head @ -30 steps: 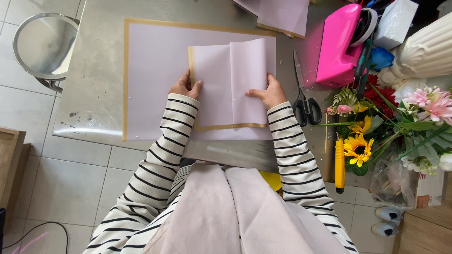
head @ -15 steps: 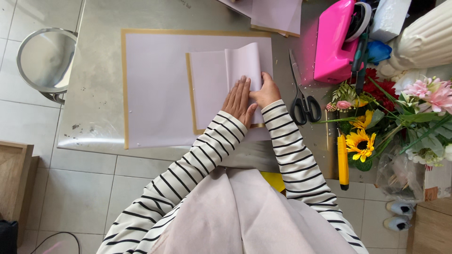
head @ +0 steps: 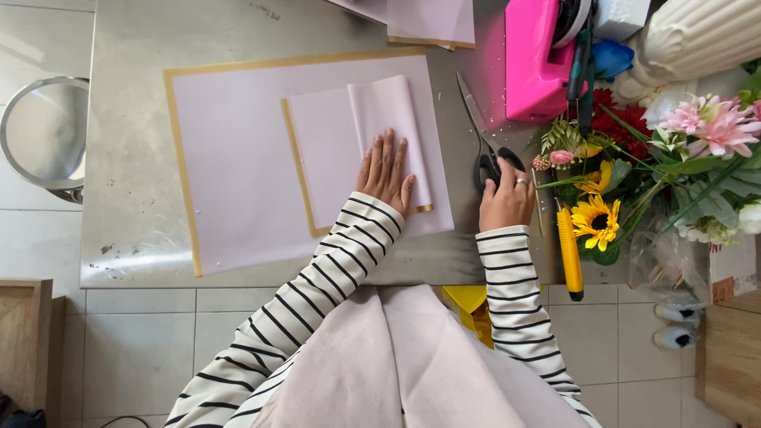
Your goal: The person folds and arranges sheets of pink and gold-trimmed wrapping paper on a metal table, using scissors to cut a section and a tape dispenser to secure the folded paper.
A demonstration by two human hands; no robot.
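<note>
Left hand [head: 386,170] flat, fingers spread, pins folded pale-lilac gold-edged paper sheet [head: 349,150]. Right hand [head: 506,198] curled on black-handled scissors [head: 485,147], right of sheet. We judge: pressure eases, fold springs open; blades snag paper edge.

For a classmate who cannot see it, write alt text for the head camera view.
Left hand presses flat on folded lilac paper lying on a larger gold-edged sheet; right hand rests at black-handled scissors on a steel table, flowers alongside.
</note>
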